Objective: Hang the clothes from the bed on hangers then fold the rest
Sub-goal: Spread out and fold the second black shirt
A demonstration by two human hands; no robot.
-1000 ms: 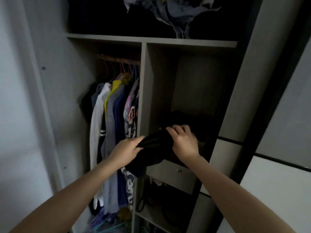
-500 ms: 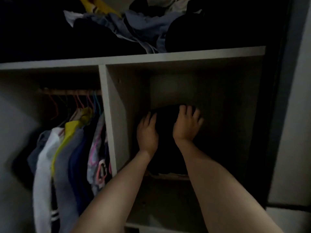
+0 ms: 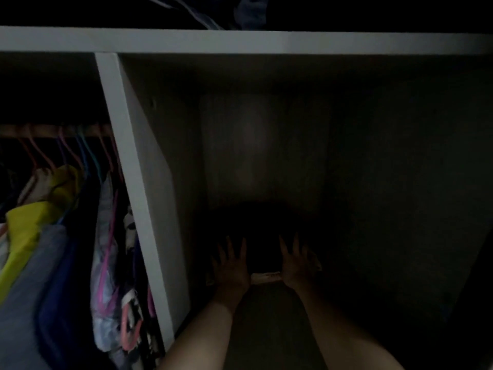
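Deep in a dark wardrobe compartment lies a folded black garment [image 3: 262, 231], hard to make out in the gloom. My left hand [image 3: 230, 265] lies flat with straight spread fingers at the garment's left front side. My right hand [image 3: 297, 263] lies the same way at its right front side. Between the wrists shows a pale strip of the shelf's front edge [image 3: 265, 277]. Whether the fingertips press the cloth or only lie beside it is too dark to tell.
A white vertical divider [image 3: 128, 166] walls off the left section, where clothes on coloured hangers [image 3: 53, 222] hang from a wooden rail [image 3: 53, 130]. A white shelf board [image 3: 240, 41] runs overhead with loose clothes [image 3: 248, 12] on top.
The black garment went from being carried in both hands into the compartment. My hands now lie flat beside it, lower and farther apart, and the view has moved closer in.
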